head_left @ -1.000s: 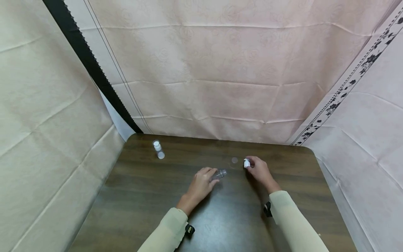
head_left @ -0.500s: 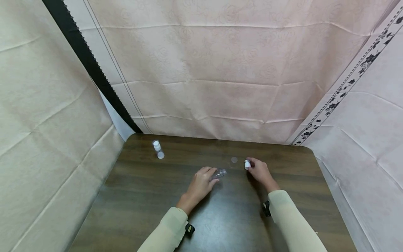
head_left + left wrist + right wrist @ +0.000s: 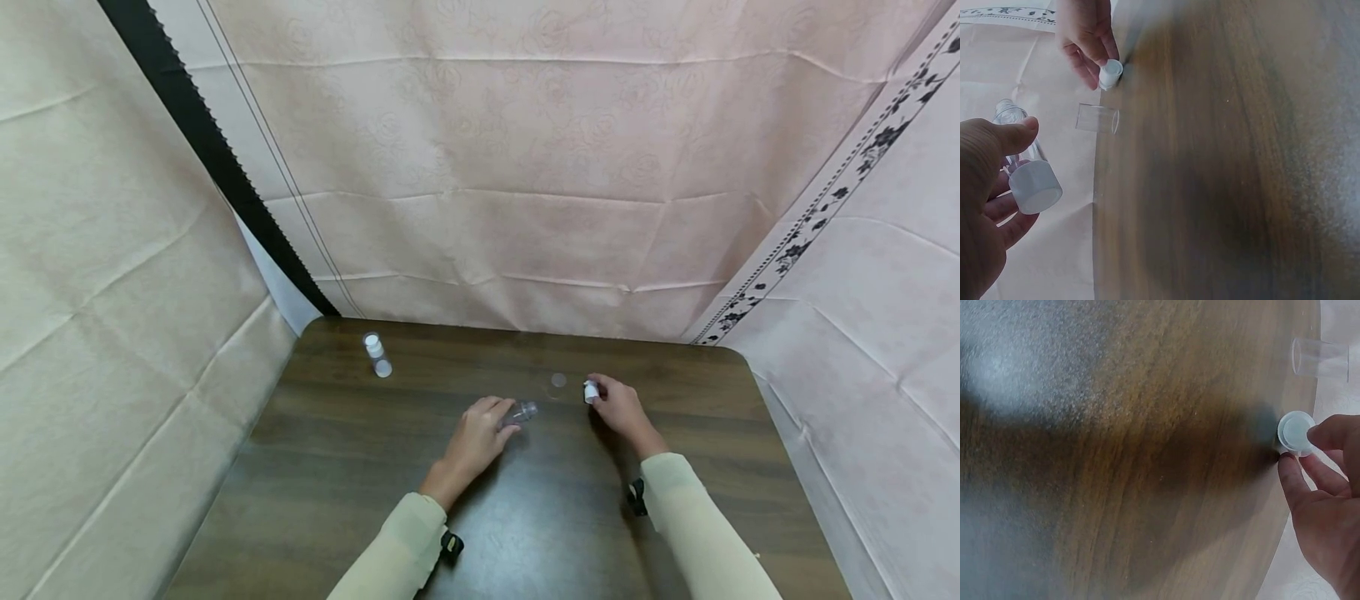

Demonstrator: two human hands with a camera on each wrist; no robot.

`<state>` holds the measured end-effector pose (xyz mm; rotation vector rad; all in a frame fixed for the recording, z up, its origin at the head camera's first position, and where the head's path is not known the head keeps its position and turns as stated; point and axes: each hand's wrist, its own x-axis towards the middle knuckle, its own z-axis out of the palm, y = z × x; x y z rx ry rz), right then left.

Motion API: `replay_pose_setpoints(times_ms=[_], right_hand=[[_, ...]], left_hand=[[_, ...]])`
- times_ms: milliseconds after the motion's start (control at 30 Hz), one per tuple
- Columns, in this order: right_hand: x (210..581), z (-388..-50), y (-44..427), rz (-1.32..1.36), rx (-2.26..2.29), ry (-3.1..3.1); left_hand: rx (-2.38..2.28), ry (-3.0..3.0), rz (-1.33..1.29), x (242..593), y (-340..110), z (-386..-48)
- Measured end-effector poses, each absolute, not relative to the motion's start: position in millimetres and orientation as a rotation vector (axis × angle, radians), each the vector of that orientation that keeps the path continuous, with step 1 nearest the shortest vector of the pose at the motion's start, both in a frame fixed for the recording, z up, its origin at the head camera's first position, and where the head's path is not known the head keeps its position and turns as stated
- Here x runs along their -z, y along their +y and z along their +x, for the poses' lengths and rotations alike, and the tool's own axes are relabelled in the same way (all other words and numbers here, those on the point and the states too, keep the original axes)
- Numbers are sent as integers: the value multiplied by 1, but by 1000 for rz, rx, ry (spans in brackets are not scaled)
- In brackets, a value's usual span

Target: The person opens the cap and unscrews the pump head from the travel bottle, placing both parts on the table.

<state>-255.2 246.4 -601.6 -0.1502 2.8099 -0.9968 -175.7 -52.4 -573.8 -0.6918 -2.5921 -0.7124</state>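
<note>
Left wrist view: clear bottle was tilted over the table, the left hand gripping it round the body. Judged light, stiff and slick; best taken low, near the white base, leaving the neck free. Contents, if any, couldn't be made out. Right hand pinched a white top, probably hard plastic, best held by its sides. Clear cap sat nearby; a second bottle was well apart.

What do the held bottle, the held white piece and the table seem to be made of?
Held bottle: glossy clear plastic or glass; its wall is transparent. White piece: probably smooth plastic, plain white. Table: wood or printed laminate; brown grain shows under satin glare.
</note>
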Motion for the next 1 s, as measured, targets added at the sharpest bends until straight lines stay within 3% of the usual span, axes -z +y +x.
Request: replay_pose_setpoints(times_ms=[1000], right_hand=[[594, -219, 252, -315, 1099, 3068]], left_hand=[[972, -2634, -617, 571, -45, -219]])
